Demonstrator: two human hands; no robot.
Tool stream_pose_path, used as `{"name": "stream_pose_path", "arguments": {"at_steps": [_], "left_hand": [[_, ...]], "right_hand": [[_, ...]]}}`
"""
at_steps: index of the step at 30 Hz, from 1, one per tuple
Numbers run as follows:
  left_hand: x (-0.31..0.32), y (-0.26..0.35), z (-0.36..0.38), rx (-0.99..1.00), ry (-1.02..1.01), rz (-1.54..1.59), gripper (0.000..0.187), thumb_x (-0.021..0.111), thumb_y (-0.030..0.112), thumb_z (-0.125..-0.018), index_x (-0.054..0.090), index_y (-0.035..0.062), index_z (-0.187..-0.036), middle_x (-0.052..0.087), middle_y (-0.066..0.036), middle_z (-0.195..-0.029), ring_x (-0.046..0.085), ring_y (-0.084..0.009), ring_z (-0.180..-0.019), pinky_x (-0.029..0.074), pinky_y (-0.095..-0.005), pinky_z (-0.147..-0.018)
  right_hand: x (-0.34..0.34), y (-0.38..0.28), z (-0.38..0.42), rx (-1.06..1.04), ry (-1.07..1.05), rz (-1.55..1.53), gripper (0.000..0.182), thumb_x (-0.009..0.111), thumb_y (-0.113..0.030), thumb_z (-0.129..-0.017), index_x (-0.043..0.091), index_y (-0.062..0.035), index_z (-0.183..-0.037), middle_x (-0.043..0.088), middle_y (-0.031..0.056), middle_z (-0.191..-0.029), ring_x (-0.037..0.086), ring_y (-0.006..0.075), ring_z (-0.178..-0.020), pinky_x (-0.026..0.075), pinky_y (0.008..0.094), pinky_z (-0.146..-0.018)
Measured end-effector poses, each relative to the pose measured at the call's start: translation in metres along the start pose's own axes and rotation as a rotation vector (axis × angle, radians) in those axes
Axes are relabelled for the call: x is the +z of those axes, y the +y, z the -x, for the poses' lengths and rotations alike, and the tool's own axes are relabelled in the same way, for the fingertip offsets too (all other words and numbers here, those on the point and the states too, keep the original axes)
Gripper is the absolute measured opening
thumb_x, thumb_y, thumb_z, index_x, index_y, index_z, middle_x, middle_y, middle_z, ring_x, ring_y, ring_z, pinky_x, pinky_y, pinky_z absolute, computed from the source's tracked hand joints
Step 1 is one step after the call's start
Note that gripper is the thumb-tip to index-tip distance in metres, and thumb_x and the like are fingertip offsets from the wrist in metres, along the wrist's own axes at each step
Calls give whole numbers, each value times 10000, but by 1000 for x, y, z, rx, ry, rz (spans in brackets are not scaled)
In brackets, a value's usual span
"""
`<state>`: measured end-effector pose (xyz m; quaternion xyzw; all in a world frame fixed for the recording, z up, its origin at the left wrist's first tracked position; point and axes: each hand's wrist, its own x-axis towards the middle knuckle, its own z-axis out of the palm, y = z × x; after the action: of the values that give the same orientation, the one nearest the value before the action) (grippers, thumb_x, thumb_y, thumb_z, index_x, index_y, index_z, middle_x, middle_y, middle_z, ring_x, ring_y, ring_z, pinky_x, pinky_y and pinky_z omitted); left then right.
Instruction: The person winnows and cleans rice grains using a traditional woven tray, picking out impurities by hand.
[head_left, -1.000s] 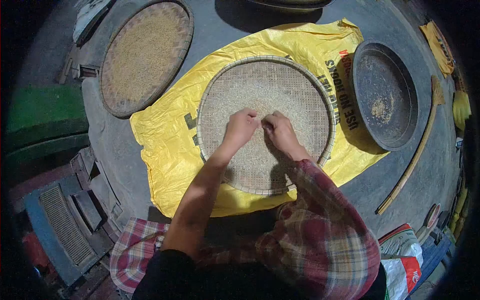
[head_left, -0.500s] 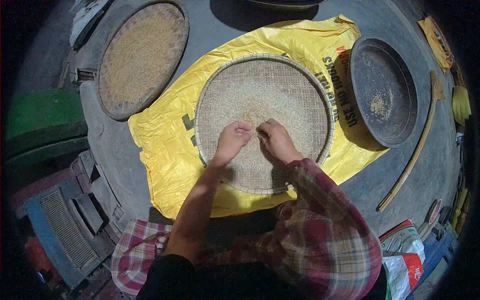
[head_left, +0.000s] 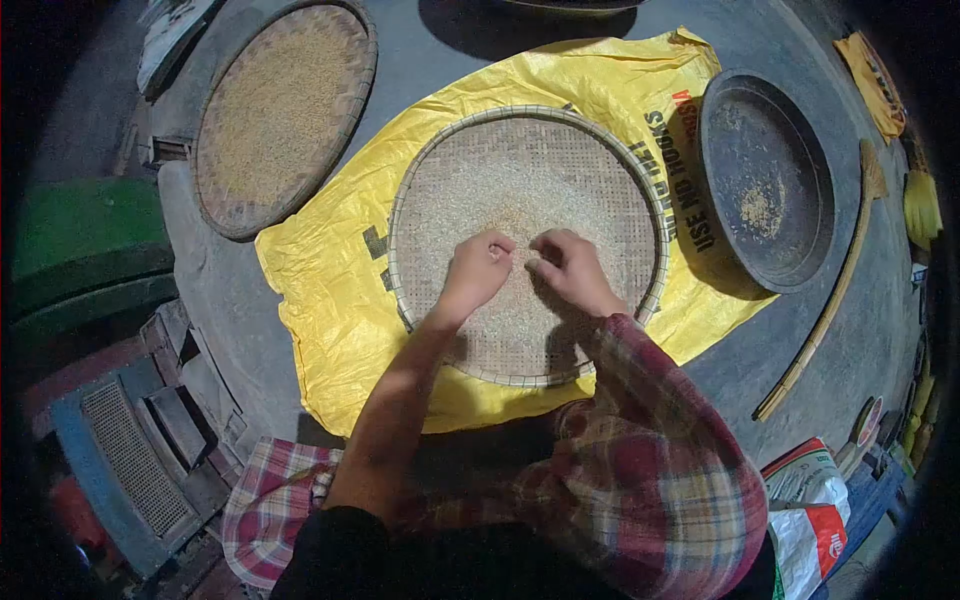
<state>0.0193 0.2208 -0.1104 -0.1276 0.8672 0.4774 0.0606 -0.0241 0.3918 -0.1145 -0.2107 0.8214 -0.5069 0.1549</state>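
Note:
A round woven tray (head_left: 620,180) with a pale rim lies on a yellow sack (head_left: 345,330). Pale grain (head_left: 480,190) is spread over it, with a browner patch (head_left: 512,218) near the middle. Over the grain, my left hand (head_left: 479,270) has its fingers curled, thumb and forefinger together; anything between them is too small to make out. Facing it just to the right is my right hand (head_left: 572,268), its thumb and forefinger apart and nothing visible between them. A small gap separates the two hands.
Another woven tray (head_left: 285,110) with yellow-brown grain stands at the upper left. On the right are a dark basin (head_left: 775,180) holding a little grain and a long-handled broom (head_left: 825,320). A white, red and green bag (head_left: 805,520) lies lower right.
My right hand has shifted slightly right and its thumb and forefinger have spread apart. My left hand has moved a little right and up, staying curled.

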Motion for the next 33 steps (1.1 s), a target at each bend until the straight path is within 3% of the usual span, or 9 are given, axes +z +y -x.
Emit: {"name": "stream_pose_path", "arguments": {"at_steps": [5,8,12,17,18,19,26,30,33], "left_hand": [[5,3,-9,-2,-73,-171,138,613,102,-730,628,25,-844,641,-140,-799,632,-280,-767,498,-354,-690],[2,0,-4,-25,-124,-119,144,621,102,-726,621,19,-844,638,-144,-793,627,-288,-754,496,-359,-681],[2,4,15,-25,-86,43,130,631,96,-723,617,21,-828,636,-143,-782,617,-302,-727,488,-367,-669],[11,7,19,50,-109,-204,133,607,90,-733,620,31,-852,643,-138,-805,626,-274,-742,491,-351,-674],[12,4,17,36,-125,-208,146,604,93,-732,621,35,-865,644,-138,-808,629,-264,-749,492,-346,-676],[11,0,17,36,-127,-210,146,604,93,-732,621,35,-865,644,-138,-808,629,-264,-749,492,-346,-676],[0,5,15,-152,-78,13,139,611,111,-732,624,32,-846,637,-141,-796,629,-273,-759,490,-350,-676],[20,4,17,113,-121,-235,127,591,104,-743,622,29,-841,627,-156,-793,617,-305,-750,489,-359,-682],[16,1,23,48,-123,-103,111,600,100,-738,614,26,-819,609,-168,-779,592,-344,-722,478,-389,-679]], "right_hand": [[7,7,0,-78,-9,238,109,633,-89,-771,586,-3,-818,573,136,-777,566,233,-700,449,309,-669],[-5,23,14,302,-6,-346,98,614,-82,-795,568,-7,-838,567,34,-755,530,99,-675,431,244,-646],[-12,20,23,409,-22,-571,105,618,-74,-790,567,-10,-857,561,6,-762,525,74,-686,430,231,-644],[12,2,21,-59,-22,234,116,622,-63,-776,572,-14,-867,566,76,-747,556,163,-686,444,280,-668],[14,3,20,-42,4,170,165,648,-82,-717,581,-34,-860,571,169,-757,559,340,-698,453,365,-661],[12,6,21,-40,6,169,165,648,-82,-717,581,-34,-860,571,169,-757,559,340,-698,453,365,-661],[-13,23,17,399,-69,-574,83,612,-67,-781,565,-34,-841,549,-10,-746,506,66,-697,418,230,-631],[4,5,4,-2,71,-57,129,632,-77,-761,594,-23,-871,535,104,-700,538,197,-646,438,308,-623],[8,5,2,-68,-23,143,125,660,-90,-741,612,-24,-834,553,135,-722,547,289,-680,438,362,-641]]}}
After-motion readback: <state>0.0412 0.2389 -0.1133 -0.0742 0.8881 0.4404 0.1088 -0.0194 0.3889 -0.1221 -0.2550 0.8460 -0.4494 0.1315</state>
